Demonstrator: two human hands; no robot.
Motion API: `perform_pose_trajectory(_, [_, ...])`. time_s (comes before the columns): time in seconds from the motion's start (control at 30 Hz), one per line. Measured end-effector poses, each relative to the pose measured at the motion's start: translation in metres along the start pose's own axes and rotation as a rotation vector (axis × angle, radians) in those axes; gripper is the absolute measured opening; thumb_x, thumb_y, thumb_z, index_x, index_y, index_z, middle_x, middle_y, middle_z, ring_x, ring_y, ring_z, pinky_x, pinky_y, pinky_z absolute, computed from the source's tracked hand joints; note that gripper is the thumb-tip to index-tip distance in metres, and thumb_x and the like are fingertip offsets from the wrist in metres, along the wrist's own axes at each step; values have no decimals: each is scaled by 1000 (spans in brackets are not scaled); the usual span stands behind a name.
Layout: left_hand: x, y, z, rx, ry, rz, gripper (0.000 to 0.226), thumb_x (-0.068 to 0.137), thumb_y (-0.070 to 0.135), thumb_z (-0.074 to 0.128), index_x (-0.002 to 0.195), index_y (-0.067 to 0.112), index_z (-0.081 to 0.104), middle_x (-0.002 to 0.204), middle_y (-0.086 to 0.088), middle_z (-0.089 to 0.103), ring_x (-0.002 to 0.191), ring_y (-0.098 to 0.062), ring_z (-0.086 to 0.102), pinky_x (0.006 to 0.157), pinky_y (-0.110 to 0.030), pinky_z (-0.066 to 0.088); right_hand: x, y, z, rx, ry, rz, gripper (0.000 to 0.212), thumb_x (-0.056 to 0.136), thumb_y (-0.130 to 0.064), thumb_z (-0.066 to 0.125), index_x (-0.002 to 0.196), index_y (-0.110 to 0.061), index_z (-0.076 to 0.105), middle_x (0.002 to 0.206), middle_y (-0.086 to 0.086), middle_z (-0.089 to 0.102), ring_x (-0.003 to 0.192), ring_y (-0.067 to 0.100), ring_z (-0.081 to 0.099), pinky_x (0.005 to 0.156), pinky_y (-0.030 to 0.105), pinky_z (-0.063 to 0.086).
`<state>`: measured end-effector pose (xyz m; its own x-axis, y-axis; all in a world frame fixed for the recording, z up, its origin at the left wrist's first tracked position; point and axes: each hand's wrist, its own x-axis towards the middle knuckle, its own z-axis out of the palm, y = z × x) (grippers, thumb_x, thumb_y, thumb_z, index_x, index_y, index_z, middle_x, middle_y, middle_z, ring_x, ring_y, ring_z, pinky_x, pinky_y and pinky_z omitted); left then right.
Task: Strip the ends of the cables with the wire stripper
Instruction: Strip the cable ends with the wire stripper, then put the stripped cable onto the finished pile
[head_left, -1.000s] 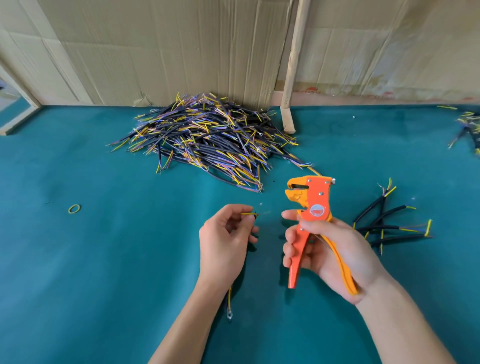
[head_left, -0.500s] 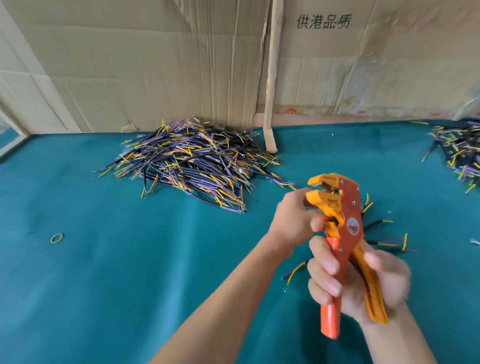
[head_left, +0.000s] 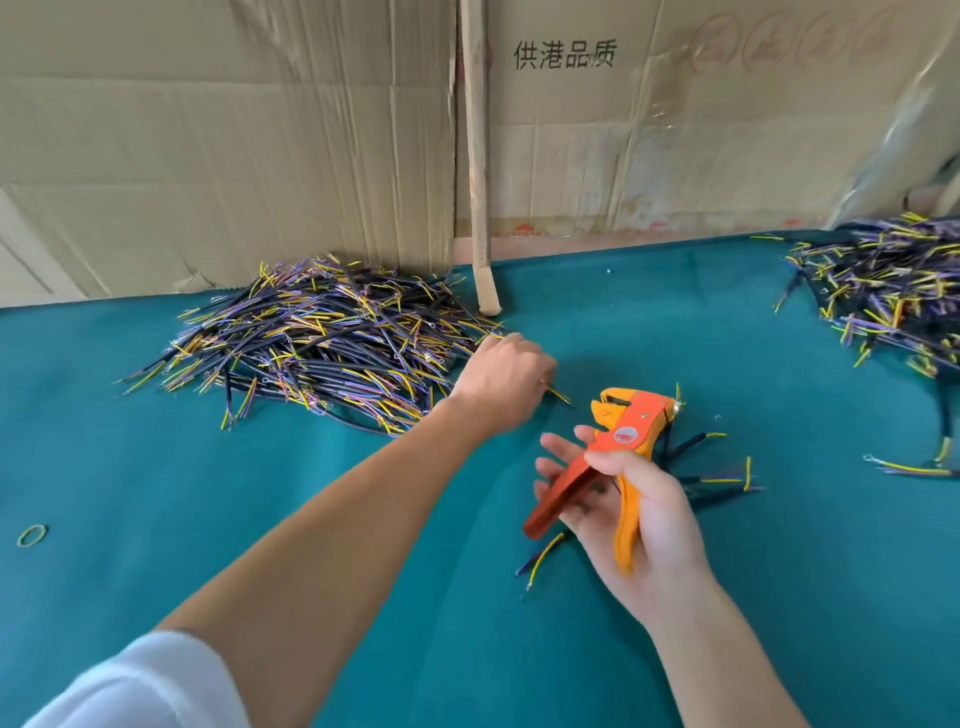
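L hand reaching to near edge of cable pile on green cloth, fingers curled, grip unclear. R hand holding orange wire stripper, handles spread, above small cable cluster.

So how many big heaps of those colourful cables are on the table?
2. One big heap lies at the back left against the cardboard, just beyond the left hand. The other heap is at the far right, cut off by the picture's edge.
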<state>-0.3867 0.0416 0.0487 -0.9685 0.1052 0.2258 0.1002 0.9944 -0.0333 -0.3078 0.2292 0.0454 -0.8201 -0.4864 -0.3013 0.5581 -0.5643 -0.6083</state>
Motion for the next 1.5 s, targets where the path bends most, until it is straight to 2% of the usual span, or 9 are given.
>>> perform_pose_trajectory(0.13, [1,11,-11,-7,82,54,17,100,21,50,108,18,65,107,-3,65,110,-29,53,90,-40,40,0,-1,0,-17,107,-82,29,95,4,50,122,-5,58,112,25,74,87,38,76,66,41,63])
perform_pose_trajectory(0.23, [0,24,-43,-411,373,-13,8,92,8,60,95,5,67,91,-10,70,91,-33,62,82,-46,48,1,-3,-2,-21,133,-142,28,95,7,49,119,-5,58,111,22,75,85,36,77,64,39,63])
perform_pose_trajectory(0.33, [-12,29,-81,-812,544,-223,2,89,7,68,87,6,69,72,-2,69,70,-21,71,71,-37,55,0,-6,-4,-1,117,-153,28,94,6,50,119,-5,57,113,23,74,87,37,77,66,39,63])
perform_pose_trajectory(0.5, [-73,26,-90,-1394,437,-475,13,91,3,71,80,10,69,65,-2,64,57,-14,68,55,-26,55,-5,-6,0,-10,-42,-51,52,71,-5,67,123,-4,59,115,30,71,83,36,74,71,42,62])
perform_pose_trajectory(0.7, [-163,27,-34,-1598,313,-771,14,88,5,74,77,15,74,75,-10,69,60,-19,67,56,-22,52,-10,9,7,-104,-240,127,59,77,-7,63,134,-2,54,126,32,66,91,41,71,78,47,61])
perform_pose_trajectory(0.97, [-183,33,-13,-1491,369,-685,8,84,25,74,82,18,72,72,-5,70,63,-19,63,62,-26,52,-14,19,14,-173,-345,151,59,79,-4,62,137,1,54,133,27,65,85,36,69,76,45,59])
perform_pose_trajectory(1.23, [-183,37,-9,-1339,405,-671,8,95,12,69,87,14,68,70,2,70,59,-14,63,61,-25,51,-12,26,14,-261,-328,105,57,79,-3,61,136,2,58,134,22,66,98,40,71,74,45,60])
perform_pose_trajectory(1.4, [-182,36,-9,-1266,440,-696,9,96,8,67,88,14,67,72,3,70,58,-11,64,60,-22,51,-12,27,15,-295,-341,110,57,80,-4,59,136,1,56,134,21,67,96,39,71,74,44,60])
perform_pose_trajectory(1.5, [-177,38,-11,-1300,563,-805,9,95,1,64,92,9,64,75,-6,71,58,-15,67,58,-22,52,-14,24,16,-318,-366,164,56,78,-4,63,134,4,57,135,22,65,88,38,70,73,46,59])
